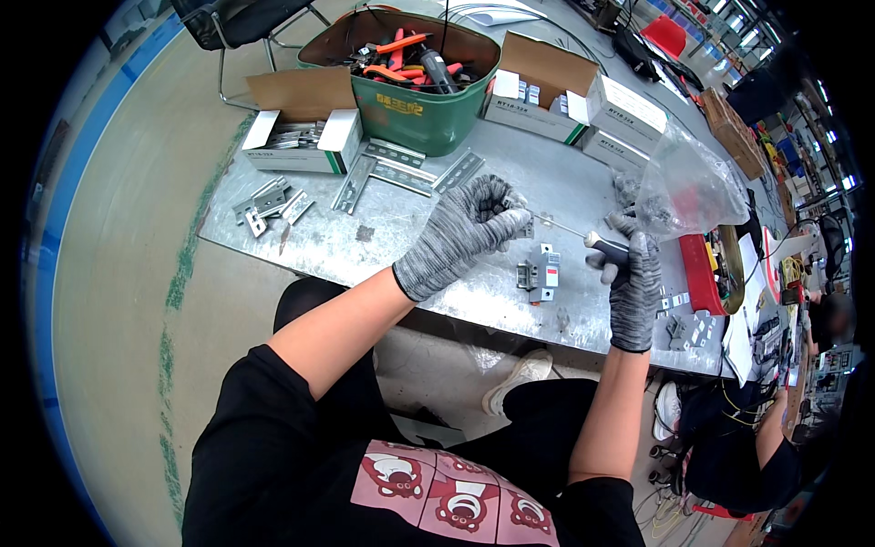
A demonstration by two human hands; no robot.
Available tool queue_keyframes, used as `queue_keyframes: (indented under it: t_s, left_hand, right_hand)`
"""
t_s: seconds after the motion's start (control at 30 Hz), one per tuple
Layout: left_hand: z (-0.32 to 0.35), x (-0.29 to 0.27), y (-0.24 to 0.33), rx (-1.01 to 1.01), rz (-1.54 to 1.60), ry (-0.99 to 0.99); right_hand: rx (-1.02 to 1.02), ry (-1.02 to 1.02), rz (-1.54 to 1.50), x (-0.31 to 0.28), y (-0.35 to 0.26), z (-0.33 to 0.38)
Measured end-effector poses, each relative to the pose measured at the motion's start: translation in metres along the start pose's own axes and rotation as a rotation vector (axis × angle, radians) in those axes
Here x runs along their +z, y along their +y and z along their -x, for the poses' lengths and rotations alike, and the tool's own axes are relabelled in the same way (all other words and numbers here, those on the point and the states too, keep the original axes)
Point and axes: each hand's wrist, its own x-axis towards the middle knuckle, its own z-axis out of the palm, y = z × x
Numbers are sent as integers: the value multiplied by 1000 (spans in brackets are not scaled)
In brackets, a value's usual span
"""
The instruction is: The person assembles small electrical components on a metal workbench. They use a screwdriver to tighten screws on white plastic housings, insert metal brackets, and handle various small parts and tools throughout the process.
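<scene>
My left hand [451, 239], in a grey knitted glove, is closed with its fingertips pinched on a small part [516, 199], mostly hidden by the fingers. My right hand [636, 287], gloved alike, is wrapped round a screwdriver [609, 246] with a dark handle and pale collar. Its thin shaft points left, the tip close to the left fingertips; whether it touches the part I cannot tell. On the metal table [342, 251], just below the shaft, sits a grey rail-mount module [545, 272] with a small red mark.
A green bin [415, 118] of tools stands at the back, between a carton of metal pieces [301, 150] and a carton of modules [538, 105]. Slotted rail pieces [401, 173] lie before it. A clear plastic bag [688, 187] and a red box [702, 273] stand right. Another person sits far right.
</scene>
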Motion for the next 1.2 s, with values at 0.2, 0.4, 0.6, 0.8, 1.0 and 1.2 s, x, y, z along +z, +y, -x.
queue_keyframes:
  t_s: [0.2,0.4,0.6,0.8,1.0,1.2]
  left_hand:
    - [-3,-6,4,1,25,43]
    - [-2,-4,6,-14,74,49]
    - [0,-2,0,-15,-11,9]
    - [-2,-4,1,-18,20,43]
    - [-1,-1,-1,-13,-8,20]
    - [-2,-4,2,-36,-7,17]
  right_hand:
    - [-138,-29,11,9,1,-1]
    - [-386,67,330,15,-5,2]
    - [-152,-33,74,2,-3,-2]
    - [-343,42,160,15,-3,2]
    - [-31,8,245,-14,-13,-2]
    - [-133,-46,32,-1,-2,0]
